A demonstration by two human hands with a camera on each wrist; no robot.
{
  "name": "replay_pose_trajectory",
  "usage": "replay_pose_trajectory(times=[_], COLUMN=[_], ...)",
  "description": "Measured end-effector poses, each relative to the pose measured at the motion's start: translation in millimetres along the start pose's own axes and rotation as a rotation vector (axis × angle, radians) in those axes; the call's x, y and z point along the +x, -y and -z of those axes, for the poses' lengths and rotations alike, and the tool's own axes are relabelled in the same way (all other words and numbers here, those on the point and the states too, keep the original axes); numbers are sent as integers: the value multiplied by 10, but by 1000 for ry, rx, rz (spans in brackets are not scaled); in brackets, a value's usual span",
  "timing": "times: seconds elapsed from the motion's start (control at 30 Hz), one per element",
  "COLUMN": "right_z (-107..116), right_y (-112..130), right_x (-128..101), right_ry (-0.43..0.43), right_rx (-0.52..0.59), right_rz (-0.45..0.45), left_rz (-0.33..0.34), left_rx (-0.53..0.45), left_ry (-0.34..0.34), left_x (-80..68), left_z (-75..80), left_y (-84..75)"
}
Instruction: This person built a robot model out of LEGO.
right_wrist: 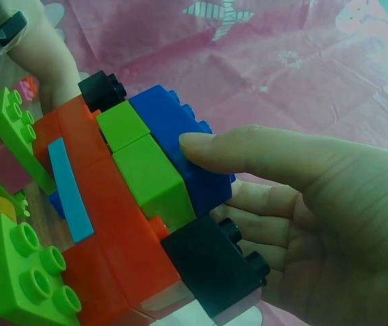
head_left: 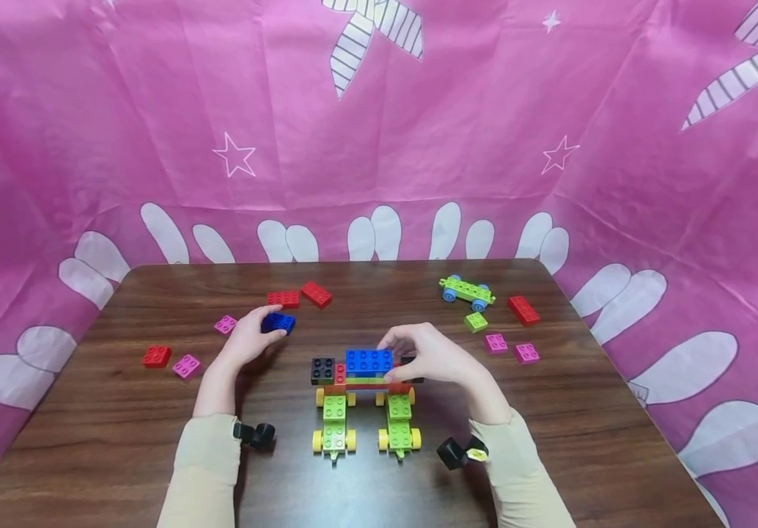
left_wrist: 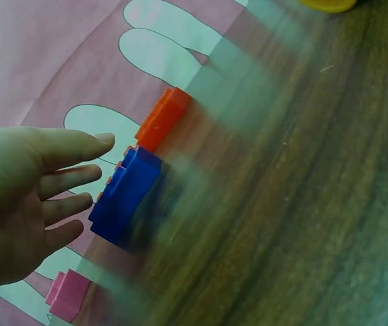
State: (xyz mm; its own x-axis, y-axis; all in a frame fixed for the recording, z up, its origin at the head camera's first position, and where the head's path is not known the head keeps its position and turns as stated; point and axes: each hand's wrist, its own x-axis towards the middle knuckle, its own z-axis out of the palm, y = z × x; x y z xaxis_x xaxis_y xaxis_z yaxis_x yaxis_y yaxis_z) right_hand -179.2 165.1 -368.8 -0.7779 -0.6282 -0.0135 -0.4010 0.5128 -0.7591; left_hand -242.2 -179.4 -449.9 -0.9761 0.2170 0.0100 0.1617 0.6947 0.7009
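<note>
A person sits at a dark wooden desk (head_left: 122,411) with pink patterned cloth behind it. Near the middle of the desk, toward the near edge, stands a brick model (head_left: 362,396): two green wheeled bases carrying red, green, black and blue bricks. The right hand (head_left: 435,356) holds its right end, thumb on the long blue brick (head_left: 369,361) on top, fingers (right_wrist: 261,231) curled behind the blocks. The left hand (head_left: 247,339), left of the model and toward the far edge, reaches a small dark blue brick (head_left: 278,323); its fingers (left_wrist: 71,180) look straight and slightly spread, just beside it. These bricks look light, rigid and smooth, best gripped by their flat sides. Loose red bricks (head_left: 300,296) and pink bricks (head_left: 511,347) lie scattered toward both side edges.
</note>
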Motion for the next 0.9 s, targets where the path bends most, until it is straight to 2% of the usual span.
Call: replay_pose_trajectory(times=[0.13,0.4,0.63,0.73,0.9], right_z=[-2,-5,-7,-13,-19], right_y=[-6,-3,13,14,9], right_x=[-6,-1,-7,-5,0], right_ry=[2,4,6,5,6], right_rx=[10,7,16,16,15], right_rz=[-3,-17,-25,-30,-28], left_rz=[-38,-47,-89,-96,-70], left_rx=[15,57,90,107,113], left_ry=[3,14,0,-12,-19], left_x=[3,75,74,74,79], left_z=[-20,-59,-92,-106,-115], left_y=[4,81,52,42,31])
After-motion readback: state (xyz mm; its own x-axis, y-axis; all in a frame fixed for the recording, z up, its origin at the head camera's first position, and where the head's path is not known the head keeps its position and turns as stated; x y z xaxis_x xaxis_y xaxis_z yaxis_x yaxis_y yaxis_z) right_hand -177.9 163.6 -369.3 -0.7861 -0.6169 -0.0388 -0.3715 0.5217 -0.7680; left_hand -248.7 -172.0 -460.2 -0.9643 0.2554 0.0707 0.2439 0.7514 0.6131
